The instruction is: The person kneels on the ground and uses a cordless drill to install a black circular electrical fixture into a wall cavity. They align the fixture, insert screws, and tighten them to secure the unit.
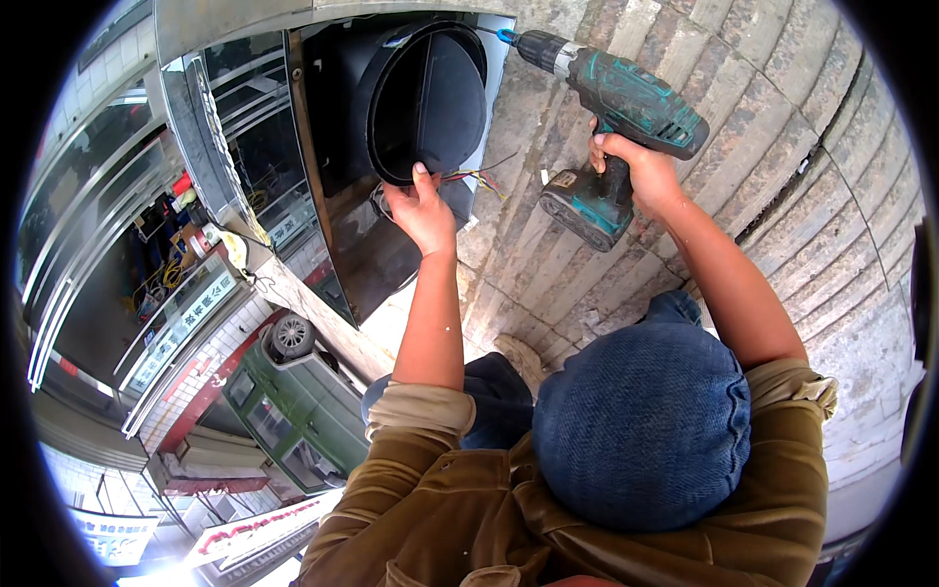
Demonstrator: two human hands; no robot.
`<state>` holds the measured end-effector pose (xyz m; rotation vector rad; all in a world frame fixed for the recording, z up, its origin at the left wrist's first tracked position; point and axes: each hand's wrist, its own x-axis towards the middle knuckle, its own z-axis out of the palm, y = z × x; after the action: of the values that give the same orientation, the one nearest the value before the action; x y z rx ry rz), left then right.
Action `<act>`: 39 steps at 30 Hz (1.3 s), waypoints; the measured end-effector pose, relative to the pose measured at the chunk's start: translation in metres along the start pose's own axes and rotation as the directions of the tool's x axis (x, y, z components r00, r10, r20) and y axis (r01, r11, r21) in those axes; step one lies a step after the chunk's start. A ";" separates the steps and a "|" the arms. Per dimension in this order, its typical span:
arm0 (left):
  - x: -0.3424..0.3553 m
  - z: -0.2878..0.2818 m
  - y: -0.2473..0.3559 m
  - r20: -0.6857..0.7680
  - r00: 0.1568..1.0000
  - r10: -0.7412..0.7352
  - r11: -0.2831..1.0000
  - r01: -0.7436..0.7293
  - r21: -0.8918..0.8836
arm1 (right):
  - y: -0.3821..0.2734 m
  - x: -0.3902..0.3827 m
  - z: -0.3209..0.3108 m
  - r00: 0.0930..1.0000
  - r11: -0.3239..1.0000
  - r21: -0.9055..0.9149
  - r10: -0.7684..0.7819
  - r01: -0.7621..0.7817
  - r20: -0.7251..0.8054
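Note:
My right hand is wrapped round the handle of a teal and black cordless drill, its battery pack at the bottom. The drill points left, and a blue piece sits at its tip, close to the edge of a metal panel. With my left hand I grip the lower rim of a round black duct collar, thumb on the near side and the other fingers partly hidden behind it. Inside the collar a dark flap shows. Several thin coloured wires stick out beside my left hand.
Ribbed stone paving lies under the drill and to the right. At the left stand a glass and metal frontage and a green vehicle. My denim-covered knee is raised close in front of me.

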<state>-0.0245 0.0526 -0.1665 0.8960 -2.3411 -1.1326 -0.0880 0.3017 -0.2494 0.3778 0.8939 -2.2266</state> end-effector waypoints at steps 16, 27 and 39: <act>-0.037 -0.024 0.011 0.213 0.955 -0.208 0.977 0.212 0.006 | -0.020 -0.025 0.003 0.995 0.997 -0.049 -0.064 0.060 -0.080; -0.100 -0.091 -0.052 0.605 0.764 -0.226 0.889 -0.091 0.448 | -0.037 -0.108 -0.016 0.997 0.984 -0.163 -0.069 0.064 -0.024; -0.050 -0.121 -0.080 0.718 0.690 -0.094 0.877 -0.284 0.387 | -0.078 -0.143 0.026 0.988 0.846 -0.514 -0.098 0.144 0.116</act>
<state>0.1122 -0.0165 -0.1616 0.4666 -3.3923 -0.9853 -0.0403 0.3956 -0.1221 -0.0335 1.4557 -1.9816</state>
